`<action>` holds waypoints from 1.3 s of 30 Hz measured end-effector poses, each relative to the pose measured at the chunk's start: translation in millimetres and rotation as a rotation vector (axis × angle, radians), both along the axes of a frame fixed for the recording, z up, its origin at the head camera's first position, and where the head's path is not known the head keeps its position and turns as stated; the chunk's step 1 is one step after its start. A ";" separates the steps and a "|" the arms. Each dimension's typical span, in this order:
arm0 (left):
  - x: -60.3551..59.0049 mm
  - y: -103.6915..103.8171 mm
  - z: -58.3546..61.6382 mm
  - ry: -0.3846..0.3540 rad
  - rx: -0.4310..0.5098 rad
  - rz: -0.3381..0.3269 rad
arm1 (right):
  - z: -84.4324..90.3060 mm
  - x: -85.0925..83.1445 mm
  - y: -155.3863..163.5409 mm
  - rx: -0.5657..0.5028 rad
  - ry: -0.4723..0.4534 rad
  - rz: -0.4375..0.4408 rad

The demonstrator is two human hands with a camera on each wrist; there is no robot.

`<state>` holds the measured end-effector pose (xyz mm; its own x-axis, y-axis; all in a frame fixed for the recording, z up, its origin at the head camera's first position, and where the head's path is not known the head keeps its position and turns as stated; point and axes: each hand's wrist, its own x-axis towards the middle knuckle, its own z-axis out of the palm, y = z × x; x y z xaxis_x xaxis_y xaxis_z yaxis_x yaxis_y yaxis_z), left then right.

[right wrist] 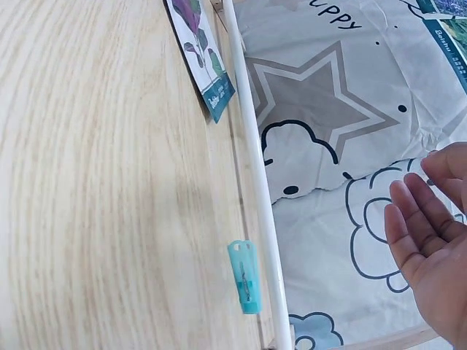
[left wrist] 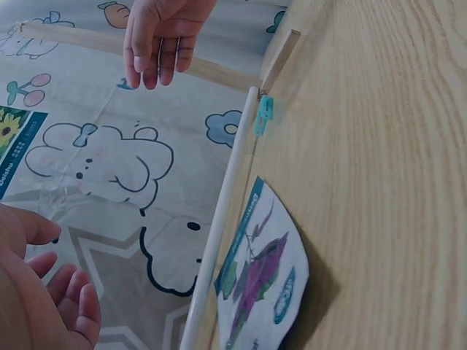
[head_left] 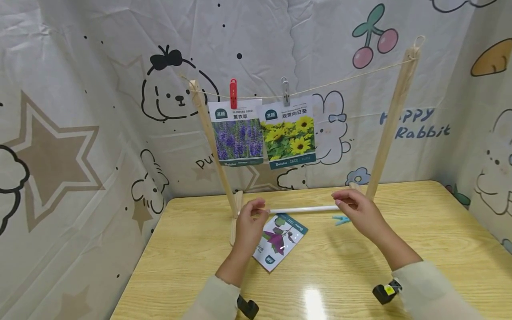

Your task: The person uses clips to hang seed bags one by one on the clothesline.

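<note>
My left hand (head_left: 249,224) is held above the table near the left post, fingers loosely bent and holding nothing. It overlaps a seed packet with a purple flower (head_left: 278,242) lying on the tabletop. On the other side, my right hand (head_left: 362,215) hovers empty by the right post, its fingers relaxed in the right wrist view. A light blue clothespin (right wrist: 245,277) lies on the table beside the white rod (head_left: 304,209). Above, a lavender seed packet (head_left: 240,138) hangs from the string by a red clothespin (head_left: 234,94), and a sunflower seed packet (head_left: 289,135) by a grey clothespin (head_left: 286,92).
Two wooden posts, left (head_left: 212,138) and right (head_left: 394,120), stand at the back of the wooden table (head_left: 332,275). A thin string (head_left: 352,79) runs between their tops, and the white rod joins them low down. Behind hangs a cartoon-printed cloth (head_left: 256,40).
</note>
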<state>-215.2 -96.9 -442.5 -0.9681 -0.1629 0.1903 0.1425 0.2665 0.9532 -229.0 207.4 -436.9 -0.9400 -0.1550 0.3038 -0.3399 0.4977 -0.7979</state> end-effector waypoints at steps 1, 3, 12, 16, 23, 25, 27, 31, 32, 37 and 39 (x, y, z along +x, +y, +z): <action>0.2 0.1 -1.2 -0.005 -0.004 0.002 | -2.0 -0.1 0.3 0.002 -0.006 -0.002; 0.8 0.2 -3.5 -0.016 -0.009 0.007 | -5.9 -0.4 0.8 0.008 -0.016 -0.006; 3.2 -2.2 -12.5 -0.042 -0.005 0.023 | -16.8 2.0 1.2 0.013 -0.019 0.003; 3.7 -5.4 -17.3 -0.057 0.004 0.034 | -21.7 1.8 2.4 0.029 -0.009 -0.002; 3.9 -7.4 -26.5 -0.098 0.005 0.046 | -32.8 -0.4 2.3 0.061 -0.005 -0.038; 4.0 -7.8 -28.7 -0.104 -0.006 0.048 | -35.0 -0.3 3.1 0.079 -0.011 -0.051; 3.9 -8.1 -30.7 -0.104 -0.024 0.055 | -37.4 -0.4 4.1 0.095 -0.021 -0.063; 3.6 -9.0 -34.2 -0.103 -0.091 0.087 | -44.9 -1.9 5.2 0.109 -0.043 -0.078; 3.6 -9.2 -35.1 -0.107 -0.106 0.094 | -47.1 -2.8 5.4 0.108 -0.047 -0.079; 3.7 -11.6 -42.2 -0.112 -0.178 0.106 | -56.8 -5.1 6.9 0.097 -0.080 -0.098; 3.2 -12.7 -45.2 -0.123 -0.201 0.092 | -58.8 -4.7 7.8 0.093 -0.092 -0.105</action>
<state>-212.1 -109.6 -487.8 -0.9687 -0.2224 0.1100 -0.0046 0.4592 0.8883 -233.7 215.2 -495.7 -0.9757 -0.0779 0.2048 -0.2100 0.5997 -0.7722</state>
